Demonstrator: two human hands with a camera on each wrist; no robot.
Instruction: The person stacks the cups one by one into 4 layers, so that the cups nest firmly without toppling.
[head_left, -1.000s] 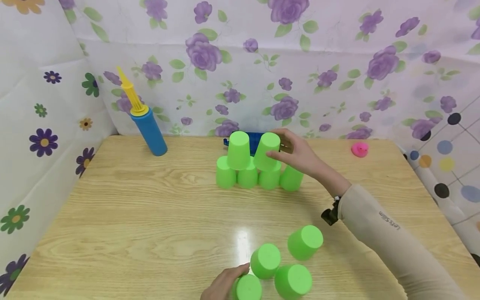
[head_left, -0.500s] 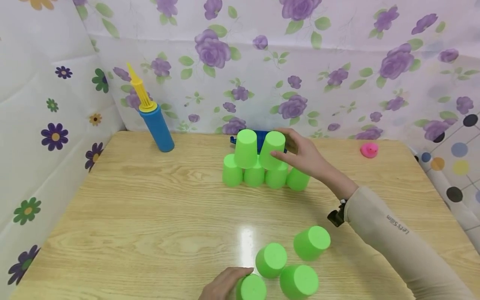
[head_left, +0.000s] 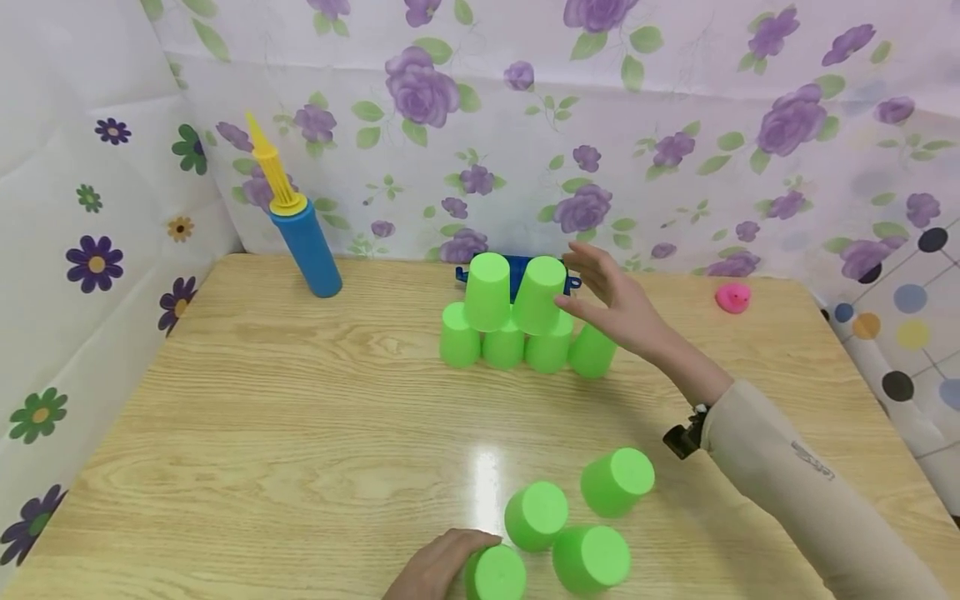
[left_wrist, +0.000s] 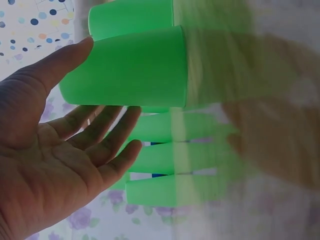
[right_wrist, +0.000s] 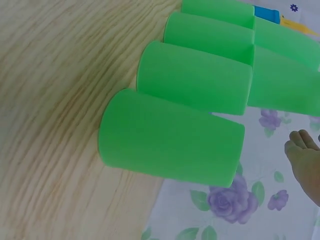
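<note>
Green plastic cups stand upside down on the table. Several form a bottom row (head_left: 460, 336), and two more, a left upper cup (head_left: 487, 292) and a right upper cup (head_left: 541, 294), rest on top. My right hand (head_left: 626, 312) is just right of the right upper cup, fingers spread and apart from it; the right wrist view also catches part of this hand (right_wrist: 306, 162). Near the front, my left hand (head_left: 438, 565) holds a front cup (head_left: 497, 575), its thumb on one side and fingers on the other in the left wrist view (left_wrist: 125, 67).
Three other upturned cups stand close by: a near one (head_left: 592, 558), a middle one (head_left: 536, 517) and a farther one (head_left: 617, 482). A blue plastic object (head_left: 517, 271) is partly hidden behind the stack. A blue-and-yellow hand pump (head_left: 303, 242) stands back left, a pink toy duck (head_left: 733, 297) back right.
My right hand has let go of the right upper cup and drawn slightly away to the right, its fingers opening. The left hand stays at its cup. The head view has shifted a little.
</note>
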